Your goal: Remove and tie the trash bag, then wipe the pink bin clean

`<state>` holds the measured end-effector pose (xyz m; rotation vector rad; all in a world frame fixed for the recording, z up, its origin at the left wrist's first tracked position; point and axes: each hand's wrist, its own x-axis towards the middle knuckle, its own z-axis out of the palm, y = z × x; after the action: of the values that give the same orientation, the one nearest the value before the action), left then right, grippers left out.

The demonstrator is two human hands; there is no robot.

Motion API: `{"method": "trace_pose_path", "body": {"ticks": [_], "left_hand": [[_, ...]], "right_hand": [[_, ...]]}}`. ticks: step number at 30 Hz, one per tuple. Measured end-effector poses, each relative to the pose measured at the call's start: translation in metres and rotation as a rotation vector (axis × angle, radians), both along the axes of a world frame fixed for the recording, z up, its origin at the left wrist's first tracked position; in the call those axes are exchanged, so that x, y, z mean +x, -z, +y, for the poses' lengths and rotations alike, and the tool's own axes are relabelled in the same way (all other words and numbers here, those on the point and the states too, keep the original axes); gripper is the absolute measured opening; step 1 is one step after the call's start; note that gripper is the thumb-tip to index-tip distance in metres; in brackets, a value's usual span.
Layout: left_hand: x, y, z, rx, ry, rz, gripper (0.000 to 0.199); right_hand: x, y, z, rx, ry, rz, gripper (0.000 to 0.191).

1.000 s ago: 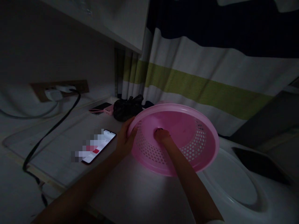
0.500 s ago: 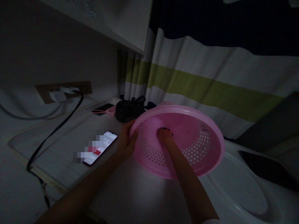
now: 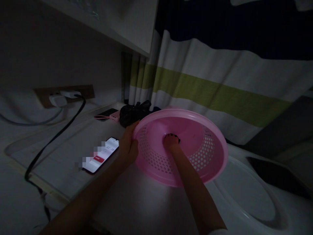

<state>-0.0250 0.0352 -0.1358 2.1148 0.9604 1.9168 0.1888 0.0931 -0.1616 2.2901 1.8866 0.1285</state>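
A pink plastic basket (image 3: 193,130) with holes around its lower wall is tilted so that its inside faces me. My left hand (image 3: 128,143) grips its rim on the left side, thumb on the near side. Inside the basket, my right hand (image 3: 171,142) presses against the bottom with its fingers curled. Small dark edges show around those fingertips; what they belong to is mostly hidden under the hand.
Left of the basket a lit phone (image 3: 101,156) lies on the white counter (image 3: 146,209). Behind are a black bag (image 3: 134,113) and a pink power bank (image 3: 114,116). A black cable (image 3: 56,137) runs from the wall socket (image 3: 88,91). A striped curtain (image 3: 207,85) hangs behind.
The whole view has shifted slightly, so everything sits a little further left. Both hands keep their places on the basket, and the right hand has barely moved against its bottom.
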Motion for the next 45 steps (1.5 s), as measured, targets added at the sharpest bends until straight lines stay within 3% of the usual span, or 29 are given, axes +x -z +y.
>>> {"method": "trace_pose_path", "body": {"ticks": [6, 10, 14, 21, 30, 37, 45], "left_hand": [[0.001, 0.004, 0.003, 0.079, -0.032, -0.044, 0.049], [0.006, 0.003, -0.002, -0.01, 0.0, -0.074, 0.042], [0.012, 0.001, -0.009, -0.074, -0.05, -0.058, 0.043], [0.015, -0.002, -0.013, 0.0, -0.053, 0.008, 0.045], [0.015, -0.003, -0.016, -0.024, -0.046, -0.018, 0.044], [0.017, -0.004, -0.02, -0.117, 0.003, -0.048, 0.042], [0.014, 0.0, -0.018, -0.131, -0.003, -0.058, 0.044]], "right_hand": [[-0.001, -0.004, -0.001, -0.055, -0.014, 0.0, 0.043], [-0.004, -0.007, -0.008, -0.082, -0.038, -0.004, 0.042], [-0.006, -0.01, -0.022, -0.094, -0.068, -0.008, 0.042], [-0.009, -0.012, -0.054, -0.088, -0.209, -0.01, 0.042], [-0.013, -0.017, -0.081, -0.057, -0.323, -0.022, 0.045], [-0.01, -0.015, -0.073, -0.056, -0.278, 0.011, 0.042], [-0.007, -0.011, -0.03, -0.066, -0.128, 0.071, 0.041]]}}
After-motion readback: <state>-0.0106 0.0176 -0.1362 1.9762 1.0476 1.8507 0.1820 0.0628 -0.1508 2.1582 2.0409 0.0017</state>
